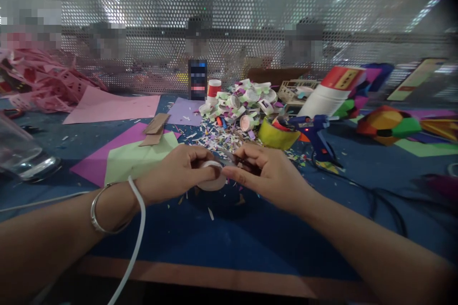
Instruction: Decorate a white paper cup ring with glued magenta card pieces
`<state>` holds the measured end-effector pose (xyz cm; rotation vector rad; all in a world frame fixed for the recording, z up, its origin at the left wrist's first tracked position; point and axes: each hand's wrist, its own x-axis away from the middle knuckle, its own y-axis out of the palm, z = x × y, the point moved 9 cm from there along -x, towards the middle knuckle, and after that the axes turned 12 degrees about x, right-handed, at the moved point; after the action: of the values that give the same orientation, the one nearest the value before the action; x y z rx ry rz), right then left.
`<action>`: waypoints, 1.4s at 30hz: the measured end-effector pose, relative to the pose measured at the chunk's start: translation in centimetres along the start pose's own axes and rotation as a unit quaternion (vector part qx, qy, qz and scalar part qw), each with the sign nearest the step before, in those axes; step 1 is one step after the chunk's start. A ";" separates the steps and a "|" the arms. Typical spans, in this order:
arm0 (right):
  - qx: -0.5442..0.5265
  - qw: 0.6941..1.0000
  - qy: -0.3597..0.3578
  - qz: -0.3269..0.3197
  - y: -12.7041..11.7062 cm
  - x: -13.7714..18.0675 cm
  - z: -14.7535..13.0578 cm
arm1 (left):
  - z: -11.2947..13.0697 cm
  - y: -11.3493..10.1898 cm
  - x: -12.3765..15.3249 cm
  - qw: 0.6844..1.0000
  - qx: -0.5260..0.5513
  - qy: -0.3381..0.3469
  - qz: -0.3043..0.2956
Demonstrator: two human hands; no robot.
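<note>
My left hand [188, 167] is closed round a small white paper cup piece [212, 182], its round face turned toward me. In my right hand [274, 171] is a pair of scissors [246, 163] with dark handles; the blades point left, close to the cup piece's upper edge. The right thumb comes up against the cup piece's side. Just beyond both hands lie scattered paper scraps [229, 140]. Farther back rises a heap of cut cup pieces [246, 100] with pale green and purple strips.
A blue glue gun [317, 136] with a lit red light stands right, its cable on the table. Nearby are a yellow tape roll [274, 134] and leaning stacked cups [327, 93]. Coloured paper sheets [138, 157], a clear glass [30, 152] and a phone [198, 79] lie left and ahead.
</note>
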<state>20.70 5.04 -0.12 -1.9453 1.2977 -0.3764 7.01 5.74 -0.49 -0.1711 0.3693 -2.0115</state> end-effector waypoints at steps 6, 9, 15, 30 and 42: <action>-0.001 1.000 -0.019 -0.014 0.6 -0.1 -0.7 | -0.6 1.0 0.4 0.998 0.029 -0.039 -0.034; -0.017 1.000 -0.016 -0.012 0.6 -0.1 -0.9 | -1.1 1.3 0.5 0.995 0.061 -0.057 -0.051; -0.054 0.998 0.002 -0.028 0.6 0.0 -0.7 | -0.7 1.1 0.6 0.995 0.072 -0.049 -0.052; -0.191 0.978 -0.011 -0.081 0.1 0.4 -2.0 | 1.3 2.3 1.2 0.975 0.195 0.009 -0.104; -0.144 0.989 -0.015 -0.023 -0.4 -0.5 -0.3 | 0.8 1.3 0.8 0.987 0.159 -0.004 -0.023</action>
<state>20.61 5.48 0.47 -2.2132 1.3496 -0.1886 7.95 4.33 -0.25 0.0128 0.0376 -2.0838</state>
